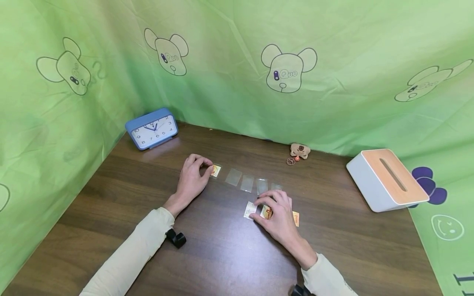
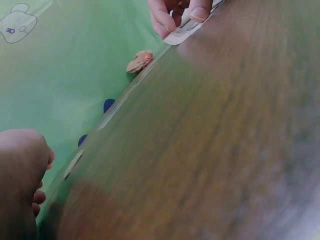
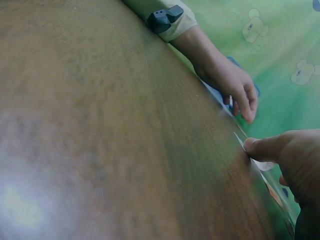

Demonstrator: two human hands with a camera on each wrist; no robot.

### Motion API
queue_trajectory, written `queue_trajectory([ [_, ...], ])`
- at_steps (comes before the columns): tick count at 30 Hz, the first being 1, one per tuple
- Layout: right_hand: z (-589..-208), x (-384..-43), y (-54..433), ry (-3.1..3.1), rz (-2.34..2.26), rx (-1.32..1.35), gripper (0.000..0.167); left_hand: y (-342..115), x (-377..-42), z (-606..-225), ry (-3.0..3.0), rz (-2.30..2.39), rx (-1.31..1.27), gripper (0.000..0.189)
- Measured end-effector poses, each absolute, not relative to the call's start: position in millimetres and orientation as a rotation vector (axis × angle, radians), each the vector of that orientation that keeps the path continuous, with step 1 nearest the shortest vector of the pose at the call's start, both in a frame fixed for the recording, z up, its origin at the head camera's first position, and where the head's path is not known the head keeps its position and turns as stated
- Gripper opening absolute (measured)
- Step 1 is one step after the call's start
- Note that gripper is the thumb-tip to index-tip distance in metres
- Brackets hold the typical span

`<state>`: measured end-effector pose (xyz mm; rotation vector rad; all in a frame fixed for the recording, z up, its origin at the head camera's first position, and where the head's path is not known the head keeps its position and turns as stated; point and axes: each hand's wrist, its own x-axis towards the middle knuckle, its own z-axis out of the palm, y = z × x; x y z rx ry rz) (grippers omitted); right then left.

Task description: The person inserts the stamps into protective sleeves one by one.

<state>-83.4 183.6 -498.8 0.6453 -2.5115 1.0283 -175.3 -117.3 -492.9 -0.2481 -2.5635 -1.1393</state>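
Observation:
In the head view, my left hand (image 1: 192,177) pinches a small yellow-and-white picture card (image 1: 216,170) at its left edge, thumb and forefinger together there. My right hand (image 1: 278,216) is curled low over the table, thumb and forefinger gripping the right edge of a whitish card (image 1: 249,210). Beneath that palm a second yellow picture card (image 1: 266,212) shows between the fingers, partly hidden. An orange card (image 1: 296,219) sticks out past the right hand's outer side. In the right wrist view, the thumb lies against the edge of a thin card (image 3: 239,140).
Several clear plastic sleeves, such as one sleeve (image 1: 233,177), lie in a row between the hands. A blue clock (image 1: 152,128) stands back left. A bear-shaped keychain (image 1: 300,151) lies at the back, and a tissue box (image 1: 385,179) stands right on the wooden table (image 1: 207,250).

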Motion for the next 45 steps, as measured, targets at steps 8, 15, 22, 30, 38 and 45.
queue_trajectory([
  [8, -502, -85, 181, -2.414, 1.039, 0.703, 0.035, -105, -176, -493, -2.570, -1.097, -0.452, 0.021],
  [15, -502, -84, 178, -2.419, 1.077, 0.676, 0.031, -95, -176, -492, -2.647, -1.019, -0.595, 0.022],
  [22, -501, -84, 177, -2.393, 1.090, 0.681, 0.031, -87, -178, -494, -2.712, -0.854, -0.708, 0.044],
  [30, -500, -85, 177, -2.396, 1.059, 0.682, 0.023, -84, -178, -495, -2.716, -0.763, -0.732, 0.046],
  [38, -500, -86, 178, -2.389, 1.060, 0.664, 0.020, -83, -176, -495, -2.684, -0.812, -0.742, 0.040],
  [45, -499, -86, 178, -2.372, 1.070, 0.656, 0.017, -83, -174, -496, -2.612, -0.868, -0.761, 0.030],
])
